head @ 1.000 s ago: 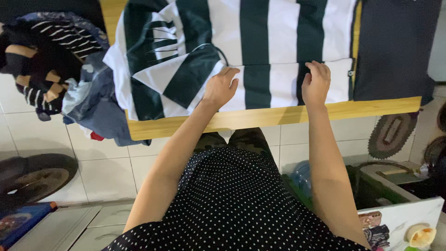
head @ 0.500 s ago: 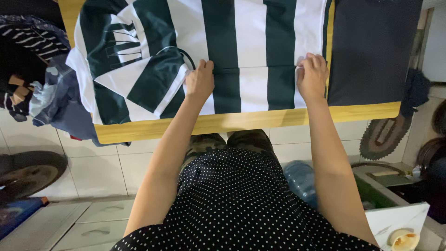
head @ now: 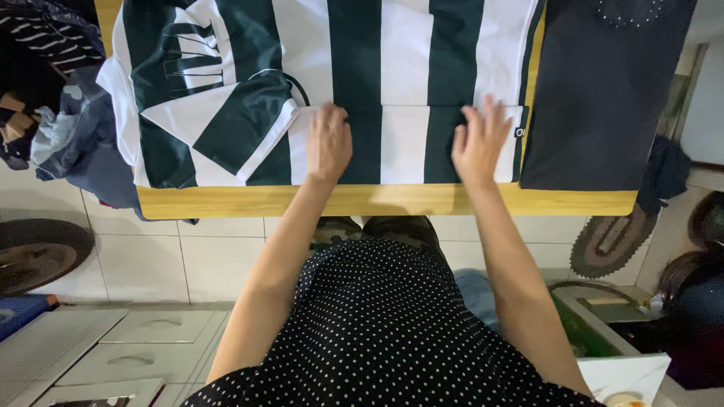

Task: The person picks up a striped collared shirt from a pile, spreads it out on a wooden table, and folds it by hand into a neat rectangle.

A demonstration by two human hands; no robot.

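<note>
Centrally, green-and-white striped jersey [head: 407,60] spread on wooden table [head: 377,200]; left hand [head: 328,143] and right hand [head: 479,143] open, palms flat on folded hem, gripping nothing. Dark garment [head: 603,90] just beside.

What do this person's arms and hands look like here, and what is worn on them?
Both arms are bare from above the elbow down; no sleeves reach the forearms. The left hand and right hand wear no gloves, and no rings, watch or bracelet can be seen. The body wears a black top with small white dots.
</note>
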